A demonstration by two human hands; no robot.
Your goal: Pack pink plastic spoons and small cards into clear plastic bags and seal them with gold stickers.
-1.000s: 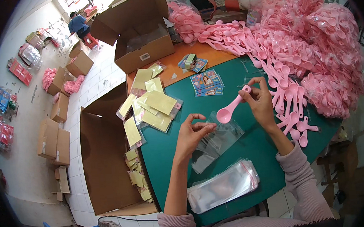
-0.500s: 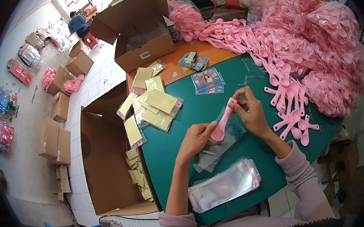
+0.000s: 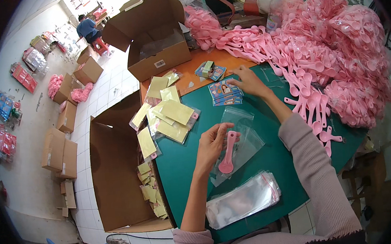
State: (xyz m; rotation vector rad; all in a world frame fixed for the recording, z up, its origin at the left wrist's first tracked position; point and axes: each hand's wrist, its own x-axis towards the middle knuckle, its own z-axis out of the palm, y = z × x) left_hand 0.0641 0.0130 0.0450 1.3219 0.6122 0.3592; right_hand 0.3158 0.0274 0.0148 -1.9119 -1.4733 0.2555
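Note:
My left hand pinches the edge of a clear plastic bag above the green tabletop. A pink measuring spoon hangs bowl down at the bag, beside my left fingers; I cannot tell whether it is fully inside. My right hand reaches to the far side, thumb and fingers apart, at the right edge of the fanned blue printed cards. A stack of flat clear bags lies nearest me. Several pink spoons lie loose to the right of my right forearm.
Bags with yellow cards pile at the left table edge, above an open cardboard box. Another open box stands at the back. Bagged pink spoons heap up on the right, near a water bottle. Someone sits far off.
My right hand has let go of the spoon's handle and moved away to the cards. The spoon now hangs more upright and lower, by my left hand.

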